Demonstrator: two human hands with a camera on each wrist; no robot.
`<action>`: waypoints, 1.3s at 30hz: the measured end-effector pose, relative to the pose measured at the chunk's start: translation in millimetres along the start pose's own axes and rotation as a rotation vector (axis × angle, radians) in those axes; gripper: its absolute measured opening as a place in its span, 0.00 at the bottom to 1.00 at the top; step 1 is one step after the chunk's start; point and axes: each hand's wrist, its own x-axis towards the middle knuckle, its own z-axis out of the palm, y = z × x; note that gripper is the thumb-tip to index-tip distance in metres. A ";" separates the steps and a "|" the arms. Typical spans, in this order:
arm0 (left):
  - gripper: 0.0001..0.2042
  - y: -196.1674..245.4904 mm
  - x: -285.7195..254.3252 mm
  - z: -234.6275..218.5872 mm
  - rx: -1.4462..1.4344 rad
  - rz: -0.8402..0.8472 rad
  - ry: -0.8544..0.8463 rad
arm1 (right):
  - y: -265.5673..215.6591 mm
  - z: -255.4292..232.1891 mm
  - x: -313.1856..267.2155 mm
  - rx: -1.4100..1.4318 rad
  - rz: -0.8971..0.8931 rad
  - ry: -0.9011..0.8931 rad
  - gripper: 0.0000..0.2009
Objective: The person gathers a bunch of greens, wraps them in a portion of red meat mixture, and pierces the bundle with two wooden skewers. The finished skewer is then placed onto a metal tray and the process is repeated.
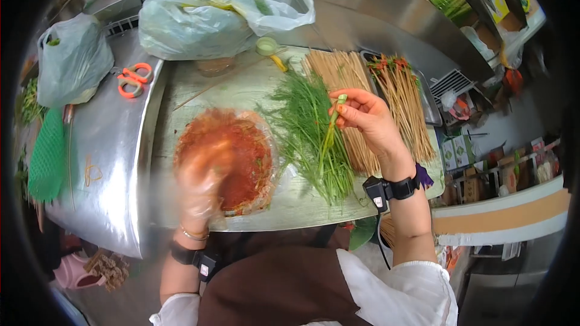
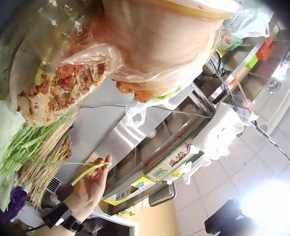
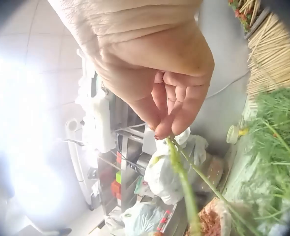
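My right hand [image 1: 368, 121] pinches a green stalk [image 3: 182, 172] between thumb and fingertips, and a thin stick [image 3: 209, 184] runs down from the same pinch. It is raised over the feathery green herbs [image 1: 311, 133] and a row of bamboo skewers [image 1: 356, 139]. On the left, my left hand [image 1: 205, 169], in a clear plastic glove, is over a bowl of chunky red paste [image 1: 251, 172] lined with clear film. Motion blurs this hand, and its fingers do not show clearly. Red paste clings to the glove in the left wrist view.
Skewers with red and green tips [image 1: 402, 90] lie on a metal tray at the right. Plastic bags [image 1: 199, 24] stand at the back, near a small green-rimmed container [image 1: 266, 46]. Orange-handled scissors [image 1: 133, 80] lie on the steel surface at left.
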 end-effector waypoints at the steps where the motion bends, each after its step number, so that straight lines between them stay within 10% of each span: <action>1: 0.16 10.7 3.4 8.6 -0.027 0.014 -0.063 | -3.1 8.9 -1.6 0.016 0.020 -0.023 0.12; 8: 0.15 37.6 19.2 57.9 -0.356 -0.234 -0.321 | -1.8 63.8 -3.5 0.071 -0.024 -0.094 0.10; 14: 0.10 51.4 27.7 69.3 0.125 -0.119 -0.474 | -1.7 73.7 -8.2 0.045 0.003 -0.140 0.08; 17: 0.08 34.0 27.4 65.9 0.290 -0.030 -0.458 | 0.0 77.3 -9.1 0.036 -0.027 -0.101 0.07; 20: 0.08 35.5 19.8 68.7 -0.156 -0.421 -0.343 | 11.8 77.7 -7.7 -0.054 -0.145 -0.041 0.07; 26: 0.11 34.5 16.8 67.9 -0.564 -0.426 -0.136 | 43.2 86.6 -14.4 -0.102 -0.283 0.020 0.05; 39: 0.11 17.2 14.4 48.2 -0.204 -0.238 -0.130 | -12.8 62.2 -13.3 -0.549 -0.178 -0.229 0.12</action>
